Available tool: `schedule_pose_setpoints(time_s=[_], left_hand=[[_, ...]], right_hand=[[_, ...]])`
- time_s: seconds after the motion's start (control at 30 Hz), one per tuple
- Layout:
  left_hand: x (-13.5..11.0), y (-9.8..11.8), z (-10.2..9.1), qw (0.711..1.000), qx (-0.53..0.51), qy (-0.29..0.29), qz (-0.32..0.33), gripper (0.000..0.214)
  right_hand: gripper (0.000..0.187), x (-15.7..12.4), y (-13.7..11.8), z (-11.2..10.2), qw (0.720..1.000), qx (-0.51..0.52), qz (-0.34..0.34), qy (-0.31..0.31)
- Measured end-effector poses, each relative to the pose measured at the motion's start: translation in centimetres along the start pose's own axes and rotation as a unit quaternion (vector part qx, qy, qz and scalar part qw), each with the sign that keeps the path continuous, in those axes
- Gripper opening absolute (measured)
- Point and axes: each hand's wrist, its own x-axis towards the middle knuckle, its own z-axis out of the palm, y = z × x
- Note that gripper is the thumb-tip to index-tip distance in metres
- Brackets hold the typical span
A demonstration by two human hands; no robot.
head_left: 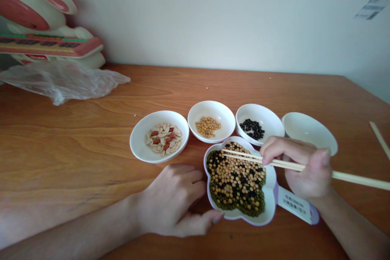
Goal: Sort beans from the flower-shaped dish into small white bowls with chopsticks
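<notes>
My right hand is closed around a pair of wooden chopsticks. Their tips lie over the mixed beans in a white, purple-rimmed dish with a labelled handle. No bean can be made out between the tips. My left hand grips the dish's left edge, thumb at the lower rim and fingers curled, their tips partly hidden. Behind the dish stand white bowls: one with peanuts, one with yellow soybeans, one with black beans. A fourth bowl shows no contents in its visible part.
A crumpled clear plastic bag lies at the left, before a rabbit-shaped toy keyboard. Another wooden stick is at the right edge. Small crumbs dot the wooden table, which meets a white wall.
</notes>
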Motion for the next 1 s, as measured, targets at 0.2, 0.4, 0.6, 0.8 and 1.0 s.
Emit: schedule_pose_setpoints(time_s=[0.2,0.4,0.6,0.8,1.0], left_hand=[[0.0,0.04,-0.04,1.0,-0.005,-0.003,-0.005,0.044],[0.0,0.14,-0.09,1.0,-0.009,-0.004,-0.008,0.046],[-0.11,0.05,0.02,1.0,-0.006,-0.005,-0.006,0.043],[-0.07,-0.07,0.14,1.0,-0.001,0.002,-0.003,0.042],[-0.16,-0.08,0.01,1.0,-0.004,-0.008,-0.004,0.042]], right_hand=[[0.081,0.07,-0.02,0.08,1.0,-0.014,-0.001,0.001],[0.08,-0.06,0.13,0.09,1.0,-0.01,-0.007,0.005],[0.079,-0.06,0.28,0.13,1.0,0.003,-0.009,0.009],[0.079,0.04,0.01,0.13,1.0,0.009,-0.015,0.02],[0.086,-0.34,0.28,-0.64,0.995,0.02,-0.07,0.064]])
